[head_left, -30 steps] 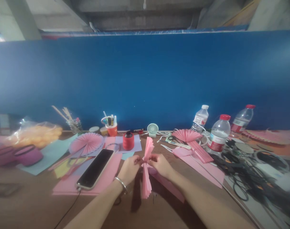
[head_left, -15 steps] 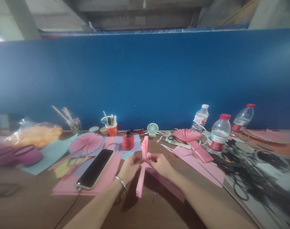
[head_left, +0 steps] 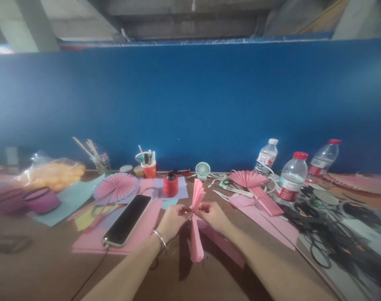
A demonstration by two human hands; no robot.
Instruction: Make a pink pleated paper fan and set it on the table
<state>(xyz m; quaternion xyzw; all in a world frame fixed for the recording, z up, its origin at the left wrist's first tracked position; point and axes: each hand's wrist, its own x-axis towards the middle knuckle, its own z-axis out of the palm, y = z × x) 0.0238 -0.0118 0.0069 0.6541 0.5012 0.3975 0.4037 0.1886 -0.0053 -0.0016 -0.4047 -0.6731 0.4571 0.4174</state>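
A strip of pink pleated paper [head_left: 196, 244] stands on end above the table, pinched in at its middle and fanned out at both ends. My left hand [head_left: 175, 220] is closed on its waist from the left, thumb and fingertips together. From the right, my right hand [head_left: 213, 217] pinches the same narrow middle. A thread or tie at the waist is too small to make out. Beyond my left hand stands a red thread spool [head_left: 170, 186]. Under my right wrist lies a pink paper sheet [head_left: 226, 246].
Left of my hands, a phone [head_left: 127, 219] rests on pink sheets, near a round paper fan [head_left: 116, 187]. A small green fan [head_left: 203, 170] stands at the back. Rightward are folded pink paper fans [head_left: 248, 179], a water bottle [head_left: 291, 177] and tangled black cables [head_left: 315, 234].
The pleated paper's lower end swung left, then back right, and its pleats face me more broadly again. Both hands keep their pinch at the middle. The view has shifted slightly.
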